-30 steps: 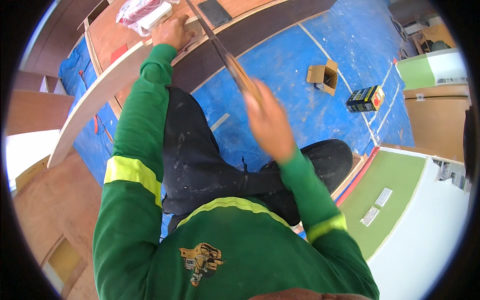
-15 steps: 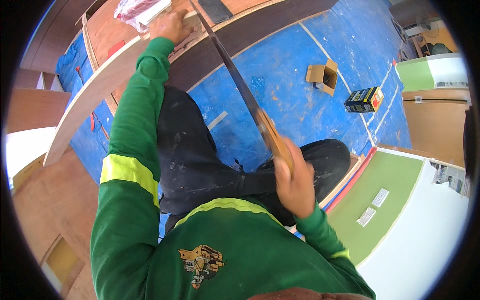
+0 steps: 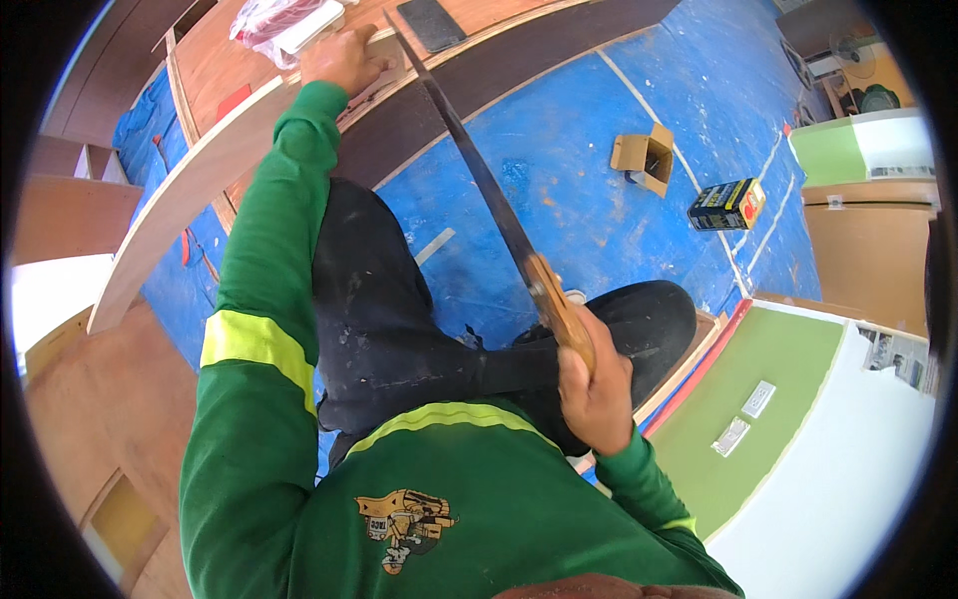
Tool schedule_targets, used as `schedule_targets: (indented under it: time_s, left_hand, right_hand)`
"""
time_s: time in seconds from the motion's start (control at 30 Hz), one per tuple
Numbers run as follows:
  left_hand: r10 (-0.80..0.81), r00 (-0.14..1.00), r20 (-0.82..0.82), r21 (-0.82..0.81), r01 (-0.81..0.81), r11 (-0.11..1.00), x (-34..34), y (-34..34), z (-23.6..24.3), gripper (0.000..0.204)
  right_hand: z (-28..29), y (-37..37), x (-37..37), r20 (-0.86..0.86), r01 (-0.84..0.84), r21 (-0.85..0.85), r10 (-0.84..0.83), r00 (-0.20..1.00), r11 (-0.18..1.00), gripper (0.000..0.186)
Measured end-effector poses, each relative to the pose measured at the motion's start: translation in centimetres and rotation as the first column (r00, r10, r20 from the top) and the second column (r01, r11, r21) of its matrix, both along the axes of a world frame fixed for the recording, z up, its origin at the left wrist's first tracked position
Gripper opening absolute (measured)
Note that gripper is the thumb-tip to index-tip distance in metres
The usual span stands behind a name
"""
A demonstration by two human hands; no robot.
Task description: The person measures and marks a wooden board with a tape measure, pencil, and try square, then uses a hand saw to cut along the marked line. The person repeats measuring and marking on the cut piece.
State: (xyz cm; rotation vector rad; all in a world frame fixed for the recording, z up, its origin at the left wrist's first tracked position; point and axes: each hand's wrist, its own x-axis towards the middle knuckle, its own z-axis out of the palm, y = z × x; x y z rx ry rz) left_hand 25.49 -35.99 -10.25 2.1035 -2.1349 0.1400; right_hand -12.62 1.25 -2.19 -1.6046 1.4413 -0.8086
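Observation:
My left hand (image 3: 341,60) grips the end of a long, pale, curved plywood board (image 3: 190,185), its fingers curled over the wood at the edge of a plywood bench (image 3: 205,70). My right hand (image 3: 596,391) is closed round the wooden handle of a handsaw (image 3: 469,150). The saw's long dark blade slants up to the board's end just right of my left fingers. A dark flat rectangular object (image 3: 429,27) lies on the bench beside the blade tip, and a plastic bag with a white item (image 3: 274,28) sits behind my left hand.
My bent legs are on a blue floor sheet (image 3: 529,230). An open cardboard box (image 3: 641,160) and a dark tin (image 3: 726,205) lie to the right. A green-and-white panel (image 3: 783,359) borders the lower right, plywood pieces (image 3: 120,399) the lower left, and a fan (image 3: 848,55) stands far right.
My right hand has drawn the saw back toward my body, down and to the right, mostly in the first half second. My left hand has stayed on the board with little movement.

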Motion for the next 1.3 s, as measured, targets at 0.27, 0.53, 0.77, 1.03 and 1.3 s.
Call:
schedule_targets:
  time_s: [0.27,0.53,0.77,1.03,1.3]
  left_hand:
    - [-0.031,0.999,0.035,-0.075,0.034,0.997,-0.5,-0.6,-0.7,0.067]
    - [-0.014,1.000,0.004,-0.022,0.015,1.000,0.9,-0.4,-1.3,0.067]
    - [-0.018,0.999,0.040,-0.089,0.022,0.996,0.4,0.3,-1.0,0.068]
    - [-0.002,1.000,-0.001,-0.040,0.002,0.999,0.4,0.0,-0.8,0.059]
    - [0.000,0.999,0.049,-0.034,0.002,0.999,1.2,0.5,-0.5,0.068]
  right_hand:
    - [-6.0,-22.7,11.8,0.143,0.023,-0.285,0.019,0.990,0.958,0.041]
    - [-2.6,-4.9,2.5,-0.005,-0.012,-0.144,0.011,1.000,0.989,0.046]
    - [-4.3,-13.2,7.1,0.074,-0.018,-0.143,0.029,0.997,0.990,0.044]
    - [-4.3,-16.6,9.5,0.102,-0.007,-0.160,0.023,0.994,0.987,0.044]
    - [-1.0,-3.7,1.4,-0.030,-0.055,-0.072,0.053,0.998,0.996,0.048]
